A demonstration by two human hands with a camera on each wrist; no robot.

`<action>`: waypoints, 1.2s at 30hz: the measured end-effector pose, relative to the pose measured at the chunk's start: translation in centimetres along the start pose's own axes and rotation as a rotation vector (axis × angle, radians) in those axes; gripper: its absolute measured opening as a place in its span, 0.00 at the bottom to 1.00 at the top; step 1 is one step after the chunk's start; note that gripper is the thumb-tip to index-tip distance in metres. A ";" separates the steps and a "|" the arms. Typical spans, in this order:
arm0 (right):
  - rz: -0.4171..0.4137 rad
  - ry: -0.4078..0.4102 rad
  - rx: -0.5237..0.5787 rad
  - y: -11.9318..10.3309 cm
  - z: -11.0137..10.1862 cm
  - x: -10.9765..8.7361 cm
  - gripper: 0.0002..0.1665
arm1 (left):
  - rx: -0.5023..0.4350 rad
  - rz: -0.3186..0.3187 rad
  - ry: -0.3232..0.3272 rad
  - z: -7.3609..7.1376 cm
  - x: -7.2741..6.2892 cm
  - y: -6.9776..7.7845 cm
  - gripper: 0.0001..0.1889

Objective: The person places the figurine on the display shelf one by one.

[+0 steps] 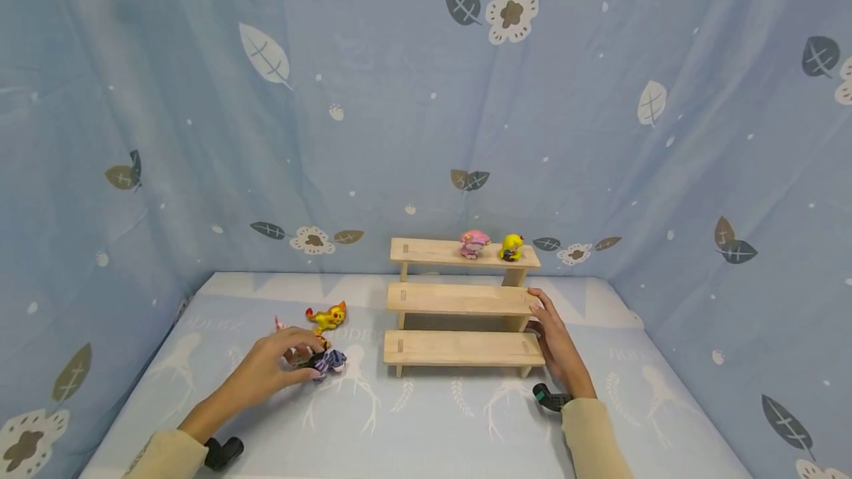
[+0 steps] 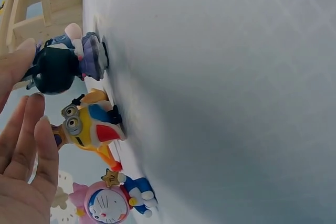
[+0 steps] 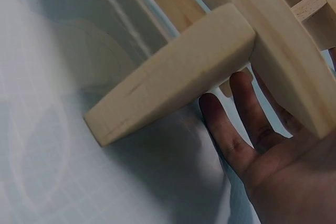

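My left hand (image 1: 276, 361) is at a small dark-haired figurine in a purple-grey dress (image 2: 93, 59), pinching its head between thumb and a fingertip; the figurine stands upright on the table. Beside it are a minion figurine in red and blue (image 2: 97, 127), a pink-hooded cat figurine (image 2: 107, 203) and a yellow-orange animal figurine (image 1: 328, 316). My right hand (image 1: 555, 338) rests against the right end of a three-tier wooden shelf (image 1: 462, 348), its fingers reaching the middle tier. In the right wrist view, two fingers extend beside a shelf leg (image 3: 173, 72); the thumb is hidden.
On the top tier stand a pink figurine (image 1: 474, 244) and a yellow figurine (image 1: 511, 248), towards its right end. The table (image 1: 439, 427) has a pale patterned cover. Blue leaf-print curtains (image 1: 399, 94) hang behind and at both sides.
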State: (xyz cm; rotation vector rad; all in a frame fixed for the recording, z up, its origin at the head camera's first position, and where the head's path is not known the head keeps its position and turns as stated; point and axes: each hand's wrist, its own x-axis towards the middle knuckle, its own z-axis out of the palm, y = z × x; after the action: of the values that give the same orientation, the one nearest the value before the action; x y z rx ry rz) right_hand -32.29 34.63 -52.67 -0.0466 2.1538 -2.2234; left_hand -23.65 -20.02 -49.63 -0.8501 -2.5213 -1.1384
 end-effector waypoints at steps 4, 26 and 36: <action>-0.001 0.000 0.002 0.0 0.0 0.0 0.32 | 0.023 -0.027 -0.022 0.0 -0.2 -0.3 0.19; -0.015 -0.018 -0.015 -0.3 0.1 -0.2 0.35 | 0.130 -0.100 -0.142 0.2 0.4 0.3 0.22; -0.012 -0.021 -0.001 -0.2 0.0 -0.3 0.34 | 0.108 -0.110 -0.219 -0.3 0.5 0.7 0.22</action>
State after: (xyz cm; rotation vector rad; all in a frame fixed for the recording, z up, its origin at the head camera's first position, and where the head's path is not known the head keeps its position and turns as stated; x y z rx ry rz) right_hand -32.00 34.64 -52.49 -0.0832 2.1493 -2.2181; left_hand -23.57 -19.64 -48.80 -0.8594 -2.8103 -0.9767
